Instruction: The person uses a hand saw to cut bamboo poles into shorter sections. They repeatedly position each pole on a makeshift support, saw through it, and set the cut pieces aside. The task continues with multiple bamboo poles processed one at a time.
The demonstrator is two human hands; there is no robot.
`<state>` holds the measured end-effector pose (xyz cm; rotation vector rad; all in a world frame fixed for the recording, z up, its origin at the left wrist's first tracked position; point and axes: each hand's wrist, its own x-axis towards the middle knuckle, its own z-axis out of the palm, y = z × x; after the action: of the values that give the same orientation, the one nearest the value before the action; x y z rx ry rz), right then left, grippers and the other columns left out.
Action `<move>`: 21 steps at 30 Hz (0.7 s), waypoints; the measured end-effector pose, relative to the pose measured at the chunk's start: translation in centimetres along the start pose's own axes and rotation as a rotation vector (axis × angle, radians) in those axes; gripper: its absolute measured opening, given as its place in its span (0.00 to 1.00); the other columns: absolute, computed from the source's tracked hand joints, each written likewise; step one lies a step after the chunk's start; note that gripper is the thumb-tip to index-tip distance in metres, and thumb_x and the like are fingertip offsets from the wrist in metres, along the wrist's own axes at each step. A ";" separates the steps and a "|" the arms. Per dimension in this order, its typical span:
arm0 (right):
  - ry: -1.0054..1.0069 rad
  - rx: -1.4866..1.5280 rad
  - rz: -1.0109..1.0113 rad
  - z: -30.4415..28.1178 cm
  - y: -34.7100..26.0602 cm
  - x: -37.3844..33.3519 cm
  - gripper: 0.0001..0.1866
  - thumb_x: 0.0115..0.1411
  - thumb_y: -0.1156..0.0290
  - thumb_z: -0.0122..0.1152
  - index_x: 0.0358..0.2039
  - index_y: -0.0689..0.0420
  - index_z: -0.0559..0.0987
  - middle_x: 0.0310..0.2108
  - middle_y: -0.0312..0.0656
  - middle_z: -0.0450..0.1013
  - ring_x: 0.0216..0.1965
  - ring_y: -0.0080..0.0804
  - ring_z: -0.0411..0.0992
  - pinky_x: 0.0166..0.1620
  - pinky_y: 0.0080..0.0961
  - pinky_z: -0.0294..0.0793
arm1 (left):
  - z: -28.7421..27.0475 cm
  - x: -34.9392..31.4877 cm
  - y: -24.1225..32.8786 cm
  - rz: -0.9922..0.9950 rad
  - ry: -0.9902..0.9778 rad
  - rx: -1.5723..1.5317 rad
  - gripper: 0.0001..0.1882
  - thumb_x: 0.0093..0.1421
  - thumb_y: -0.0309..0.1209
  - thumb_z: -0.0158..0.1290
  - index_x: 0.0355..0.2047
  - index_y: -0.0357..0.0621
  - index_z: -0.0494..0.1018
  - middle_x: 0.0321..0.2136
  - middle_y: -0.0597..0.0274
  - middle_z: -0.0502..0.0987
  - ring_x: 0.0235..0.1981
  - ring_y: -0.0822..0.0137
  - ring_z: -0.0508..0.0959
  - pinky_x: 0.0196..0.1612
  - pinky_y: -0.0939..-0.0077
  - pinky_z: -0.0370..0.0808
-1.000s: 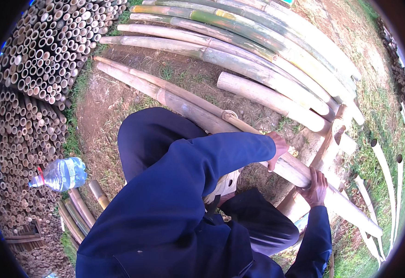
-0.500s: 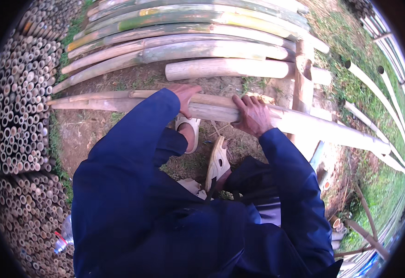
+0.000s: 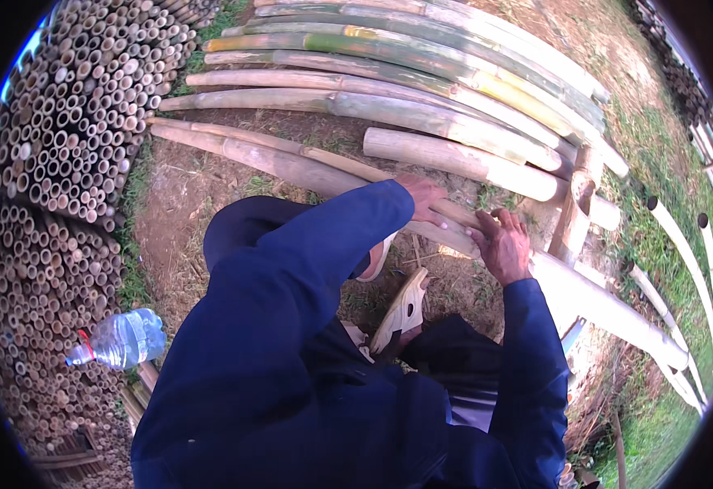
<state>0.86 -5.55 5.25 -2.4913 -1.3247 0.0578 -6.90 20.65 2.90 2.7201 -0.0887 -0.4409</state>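
A thick, pale bamboo pole (image 3: 609, 306) lies aslant in front of me, from far left to near right. Along its far side runs a narrower bamboo strip (image 3: 344, 165). My left hand (image 3: 423, 200) is closed over the strip and pole around the middle of their length, its fingers partly hidden by the sleeve. Just right of it, my right hand (image 3: 505, 246) rests on the same bamboo with bent fingers hooked over the strip's edge. Beneath the bamboo, between my hands and body, is my sandalled foot (image 3: 403, 314).
Several bamboo poles (image 3: 422, 114) lie side by side beyond my hands. A notched bamboo post (image 3: 578, 208) stands by the pole on the right. Stacked cut bamboo (image 3: 71, 155) fills the left side, with a large clear plastic bottle (image 3: 128, 338) before it. More poles (image 3: 682, 244) lie on grass at right.
My view has swung leftward, bringing the bottle fully into sight. My hands are nearer each other along the bamboo, which lies more aslant in view. My left leg has shifted outward.
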 end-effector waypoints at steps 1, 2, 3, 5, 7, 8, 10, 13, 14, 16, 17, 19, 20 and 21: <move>-0.065 0.023 0.010 0.0 0.5 -0.2 0.36 0.54 0.44 0.73 0.59 0.50 0.80 0.50 0.44 0.75 0.53 0.51 0.75 0.57 0.51 0.71 | 0.0 0.2 0.2 -0.001 -0.012 0.017 0.44 0.48 0.69 0.64 0.53 0.47 0.75 0.48 0.50 0.81 0.52 0.45 0.80 0.53 0.46 0.75; -0.127 -0.035 0.004 -0.6 -0.6 -0.2 0.47 0.45 0.44 0.80 0.63 0.50 0.75 0.50 0.46 0.75 0.54 0.51 0.75 0.59 0.49 0.71 | 0.1 -0.4 -0.3 -0.009 -0.032 0.029 0.44 0.45 0.68 0.66 0.52 0.47 0.75 0.46 0.50 0.81 0.51 0.45 0.80 0.52 0.45 0.75; -0.171 -0.051 -0.001 -0.3 -0.7 0.0 0.49 0.43 0.45 0.81 0.64 0.49 0.73 0.50 0.47 0.75 0.54 0.51 0.75 0.59 0.48 0.72 | -0.2 -0.9 -0.5 -0.004 -0.054 0.074 0.45 0.42 0.67 0.68 0.51 0.47 0.75 0.46 0.50 0.81 0.50 0.45 0.81 0.51 0.45 0.75; -0.257 -0.088 0.019 0.3 0.0 0.3 0.53 0.40 0.48 0.84 0.66 0.49 0.70 0.51 0.48 0.75 0.55 0.52 0.76 0.58 0.47 0.73 | -0.8 -0.9 -0.2 0.029 -0.108 0.165 0.46 0.37 0.65 0.72 0.48 0.46 0.75 0.45 0.49 0.81 0.48 0.45 0.82 0.50 0.45 0.76; -0.309 -0.067 0.047 -0.6 -0.4 0.7 0.53 0.39 0.54 0.85 0.66 0.48 0.68 0.52 0.49 0.75 0.54 0.53 0.76 0.56 0.48 0.76 | -0.1 -0.6 -0.3 0.027 -0.060 0.132 0.46 0.33 0.60 0.75 0.47 0.45 0.75 0.42 0.50 0.81 0.46 0.45 0.83 0.47 0.47 0.77; -0.299 -0.072 0.036 -0.6 -0.1 0.3 0.53 0.39 0.55 0.85 0.66 0.48 0.68 0.52 0.49 0.75 0.53 0.53 0.76 0.55 0.49 0.76 | 0.3 -0.5 -0.1 0.038 -0.045 0.126 0.45 0.33 0.59 0.74 0.47 0.45 0.75 0.42 0.50 0.81 0.46 0.45 0.83 0.47 0.47 0.77; -0.270 -0.078 0.045 -0.7 0.6 -0.6 0.53 0.38 0.56 0.84 0.66 0.49 0.69 0.51 0.49 0.75 0.52 0.53 0.77 0.54 0.49 0.76 | 0.3 -0.1 1.0 0.048 -0.042 0.111 0.44 0.33 0.58 0.74 0.46 0.44 0.75 0.42 0.50 0.81 0.46 0.46 0.83 0.46 0.48 0.77; -0.319 -0.027 0.114 -2.7 1.3 -1.4 0.47 0.40 0.60 0.83 0.63 0.45 0.71 0.51 0.47 0.76 0.54 0.51 0.78 0.56 0.50 0.76 | 0.1 0.8 2.9 0.043 -0.088 0.106 0.44 0.34 0.58 0.73 0.46 0.43 0.75 0.42 0.50 0.81 0.46 0.47 0.83 0.47 0.49 0.77; -0.288 -0.051 0.057 -2.8 1.4 -1.7 0.45 0.42 0.56 0.83 0.62 0.46 0.73 0.50 0.46 0.77 0.54 0.49 0.77 0.56 0.48 0.75 | 0.1 0.8 3.3 0.033 -0.111 0.116 0.43 0.36 0.59 0.73 0.46 0.43 0.75 0.42 0.50 0.81 0.46 0.47 0.83 0.47 0.49 0.77; -0.213 0.053 -0.036 -2.6 2.2 -1.8 0.41 0.45 0.55 0.82 0.60 0.48 0.74 0.49 0.46 0.77 0.54 0.48 0.77 0.57 0.47 0.74 | 0.4 0.8 3.4 0.004 -0.060 0.050 0.40 0.42 0.60 0.70 0.46 0.42 0.75 0.42 0.50 0.81 0.46 0.47 0.82 0.48 0.49 0.77; -0.176 0.106 -0.084 -2.4 2.8 -1.8 0.40 0.47 0.54 0.81 0.59 0.49 0.75 0.48 0.46 0.78 0.54 0.48 0.77 0.57 0.47 0.74 | 0.9 0.7 3.1 -0.019 0.018 -0.031 0.38 0.45 0.61 0.68 0.46 0.43 0.75 0.42 0.50 0.81 0.46 0.47 0.82 0.48 0.49 0.77; -0.107 0.081 -0.130 -1.5 4.5 -1.5 0.37 0.50 0.54 0.78 0.59 0.50 0.75 0.48 0.45 0.78 0.54 0.48 0.76 0.58 0.47 0.73 | 1.3 0.9 2.6 -0.007 0.113 -0.098 0.35 0.53 0.60 0.64 0.46 0.44 0.75 0.42 0.50 0.81 0.47 0.47 0.82 0.49 0.48 0.77; -0.074 0.068 -0.156 -1.1 5.1 -1.3 0.35 0.52 0.54 0.77 0.59 0.51 0.75 0.47 0.45 0.78 0.55 0.48 0.76 0.58 0.47 0.72 | 1.2 0.9 2.2 0.016 0.134 -0.089 0.33 0.56 0.60 0.61 0.47 0.44 0.75 0.42 0.50 0.81 0.47 0.46 0.82 0.49 0.47 0.77; -0.082 0.051 -0.152 -1.2 4.7 -0.9 0.33 0.54 0.56 0.76 0.59 0.51 0.76 0.47 0.46 0.78 0.53 0.49 0.76 0.56 0.47 0.73 | 1.2 0.7 1.6 0.028 0.156 -0.078 0.31 0.60 0.60 0.59 0.48 0.45 0.74 0.42 0.50 0.81 0.47 0.46 0.82 0.49 0.47 0.76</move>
<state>4.35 -9.05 4.94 -2.3614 -1.5225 0.1577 -6.63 18.62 2.29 2.6619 -0.0661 -0.2176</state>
